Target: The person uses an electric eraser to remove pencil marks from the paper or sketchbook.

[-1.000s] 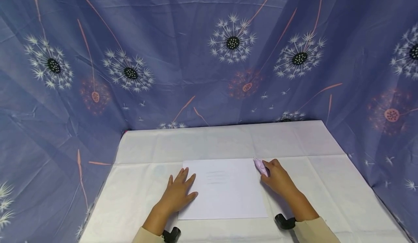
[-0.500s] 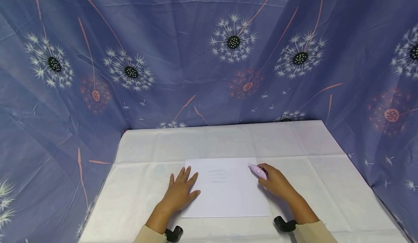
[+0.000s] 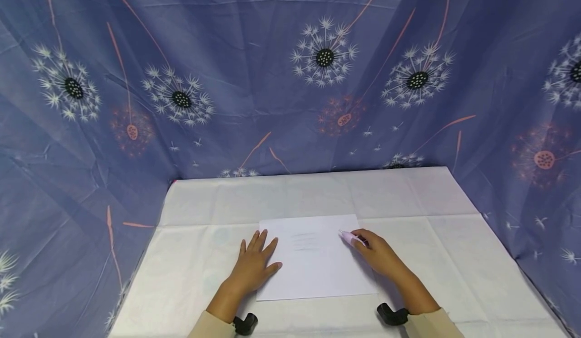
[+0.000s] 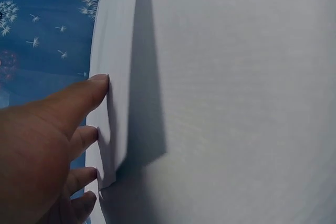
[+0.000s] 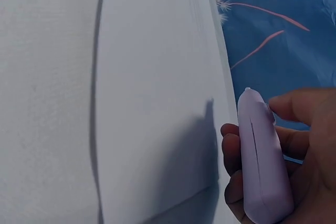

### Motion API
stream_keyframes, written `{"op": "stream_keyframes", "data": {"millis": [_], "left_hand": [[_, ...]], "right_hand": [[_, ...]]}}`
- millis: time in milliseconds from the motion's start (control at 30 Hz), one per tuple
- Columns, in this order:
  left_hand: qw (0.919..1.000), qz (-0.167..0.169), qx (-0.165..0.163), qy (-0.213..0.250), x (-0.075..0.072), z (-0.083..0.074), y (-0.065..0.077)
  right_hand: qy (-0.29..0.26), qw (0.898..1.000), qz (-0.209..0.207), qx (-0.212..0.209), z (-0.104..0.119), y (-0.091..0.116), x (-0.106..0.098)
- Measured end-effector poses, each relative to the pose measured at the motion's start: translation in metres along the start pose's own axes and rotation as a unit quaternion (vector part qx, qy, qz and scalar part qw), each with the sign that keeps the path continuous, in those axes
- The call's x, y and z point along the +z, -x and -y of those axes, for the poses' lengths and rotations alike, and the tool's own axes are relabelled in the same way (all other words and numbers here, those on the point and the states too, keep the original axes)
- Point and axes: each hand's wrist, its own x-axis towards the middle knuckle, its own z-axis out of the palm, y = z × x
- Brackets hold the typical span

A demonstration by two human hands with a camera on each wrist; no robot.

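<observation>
On the table lies a white sheet of paper (image 3: 313,275) with several faint grey lines (image 3: 306,242) near its upper middle. My left hand (image 3: 251,268) rests flat over the sheet's left edge with the fingers spread. My right hand (image 3: 380,253) holds a lavender, pen-shaped tool (image 5: 262,166) with a narrow tip, above the sheet's right side. In the right wrist view the fingers curl round its body and the thumb lies on a small raised part. The tip points to the upper left in the head view, seemingly apart from the paper.
A white cloth (image 3: 254,199) with fold creases covers the table. Behind it and at both sides hangs a blue curtain (image 3: 254,91) with dandelion prints. A black wrist camera mount (image 3: 392,315) sits at the right wrist, another mount (image 3: 246,324) at the left.
The right hand has moved left with the tool, from the sheet's right edge to over the paper. The sheet and left hand have shifted slightly right, and the sheet has turned a little.
</observation>
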Motion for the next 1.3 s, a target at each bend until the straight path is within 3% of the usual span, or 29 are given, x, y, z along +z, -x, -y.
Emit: {"op": "stream_keyframes", "data": {"millis": [200,600,733,833,1033,1300], "left_hand": [[1.0,-0.003,-0.001,-0.009,0.002,0.0,-0.002],[1.0,-0.001,-0.004,0.004,0.003,0.004,-0.003],[1.0,0.003,-0.002,0.003,0.004,0.005,-0.003],[1.0,0.001,0.003,0.005,0.003,0.005,-0.003],[0.9999,0.006,0.006,0.007,0.004,0.005,-0.003],[0.9998,0.006,0.013,0.015,0.007,0.008,-0.004]], "right_hand": [[-0.004,1.0,0.012,0.01,0.002,-0.001,0.003],[0.025,0.999,0.04,-0.025,0.006,-0.001,0.009],[-0.006,0.998,0.061,-0.016,0.009,0.0,0.011],[-0.009,0.997,0.07,-0.032,0.01,0.0,0.012],[0.018,0.995,0.057,-0.081,0.013,-0.001,0.017],[0.028,0.995,0.055,-0.079,0.016,-0.002,0.021]]}}
